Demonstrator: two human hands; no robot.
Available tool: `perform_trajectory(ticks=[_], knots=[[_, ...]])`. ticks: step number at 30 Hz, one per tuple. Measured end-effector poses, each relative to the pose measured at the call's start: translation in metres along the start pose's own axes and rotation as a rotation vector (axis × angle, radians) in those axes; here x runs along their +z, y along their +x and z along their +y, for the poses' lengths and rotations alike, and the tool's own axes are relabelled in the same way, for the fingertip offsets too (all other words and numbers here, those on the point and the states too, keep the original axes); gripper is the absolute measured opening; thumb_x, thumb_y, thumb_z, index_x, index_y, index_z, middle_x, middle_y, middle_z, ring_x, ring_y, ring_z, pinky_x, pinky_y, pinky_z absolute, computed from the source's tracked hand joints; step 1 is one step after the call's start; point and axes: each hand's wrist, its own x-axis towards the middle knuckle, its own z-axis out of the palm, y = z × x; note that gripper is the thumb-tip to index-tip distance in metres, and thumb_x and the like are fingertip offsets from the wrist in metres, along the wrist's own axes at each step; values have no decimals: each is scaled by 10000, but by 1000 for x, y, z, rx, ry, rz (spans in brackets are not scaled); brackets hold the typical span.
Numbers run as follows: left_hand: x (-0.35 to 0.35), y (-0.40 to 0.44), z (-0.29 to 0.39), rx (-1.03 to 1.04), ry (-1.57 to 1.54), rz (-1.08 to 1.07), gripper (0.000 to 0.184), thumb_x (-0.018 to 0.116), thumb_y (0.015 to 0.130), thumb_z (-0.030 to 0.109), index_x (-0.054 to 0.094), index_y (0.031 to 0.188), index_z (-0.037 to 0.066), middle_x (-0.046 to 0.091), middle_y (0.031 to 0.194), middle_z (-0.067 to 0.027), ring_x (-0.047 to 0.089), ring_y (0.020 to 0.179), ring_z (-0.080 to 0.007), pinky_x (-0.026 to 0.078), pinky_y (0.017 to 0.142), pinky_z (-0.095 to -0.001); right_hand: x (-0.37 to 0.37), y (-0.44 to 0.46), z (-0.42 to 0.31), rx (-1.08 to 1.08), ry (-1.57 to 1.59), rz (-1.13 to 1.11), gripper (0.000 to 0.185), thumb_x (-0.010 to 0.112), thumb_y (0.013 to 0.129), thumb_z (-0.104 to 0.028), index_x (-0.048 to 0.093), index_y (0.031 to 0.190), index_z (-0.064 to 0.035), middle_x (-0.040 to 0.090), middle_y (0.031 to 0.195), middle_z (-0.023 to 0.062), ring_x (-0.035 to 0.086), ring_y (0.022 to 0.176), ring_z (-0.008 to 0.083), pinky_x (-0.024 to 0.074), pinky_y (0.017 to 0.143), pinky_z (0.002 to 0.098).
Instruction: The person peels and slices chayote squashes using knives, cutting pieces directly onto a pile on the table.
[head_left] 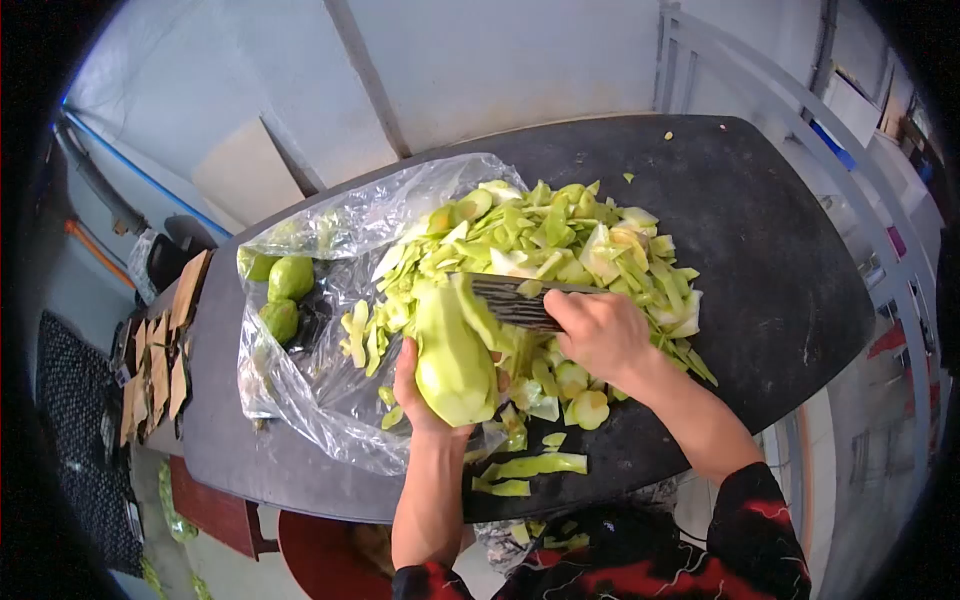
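Observation:
My left hand (432,415) cups a pale green, pear-shaped vegetable (452,375) from below, tilted with its narrow end away from me. Most of its skin is off, leaving long flat facets. My right hand (600,330) is closed around a knife (515,302) with a broad dark, wavy-patterned blade. The blade lies against the vegetable's upper right side, where a strip of peel (476,312) curls along it. Behind both hands spreads a large heap of green peelings (560,235). The knife's handle is hidden in my fist.
A clear plastic bag (340,420) lies open on the dark table (780,260), with several whole green vegetables (290,278) at its left. Loose peel strips (535,466) lie near the front edge. Metal railing (850,165) stands at the right; folded cardboard (158,350) is at the left.

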Motion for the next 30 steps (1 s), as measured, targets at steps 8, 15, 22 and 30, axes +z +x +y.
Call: perform_trajectory(ticks=[8,15,22,30], knots=[[-11,16,6,-5,-410,128,664,469,931,663,567,1281,107,628,1072,-121,615,923,-278,534,759,-394,-3,-6,-5,-24,23,23,251,669,664,3,478,815,-58,582,632,71,627,573,286,484,497,388],[-8,25,2,99,-230,355,640,414,961,665,564,1289,137,617,1158,-113,617,957,-275,501,887,-450,-8,-14,-6,-142,33,87,154,633,714,-3,509,793,-49,585,620,52,646,566,234,522,489,353],[-15,19,0,-14,-226,184,621,469,932,590,609,1145,23,658,1005,-155,624,907,-289,517,850,-422,-15,-17,-33,-390,-62,133,45,627,807,-34,601,842,-23,509,590,10,586,547,147,485,488,278],[-15,17,-8,-48,-274,56,690,427,918,636,609,1072,-12,638,969,-169,617,879,-297,521,834,-417,-4,-15,-46,-458,-124,193,69,632,825,-53,572,792,-60,466,579,-19,508,527,116,402,469,241]])
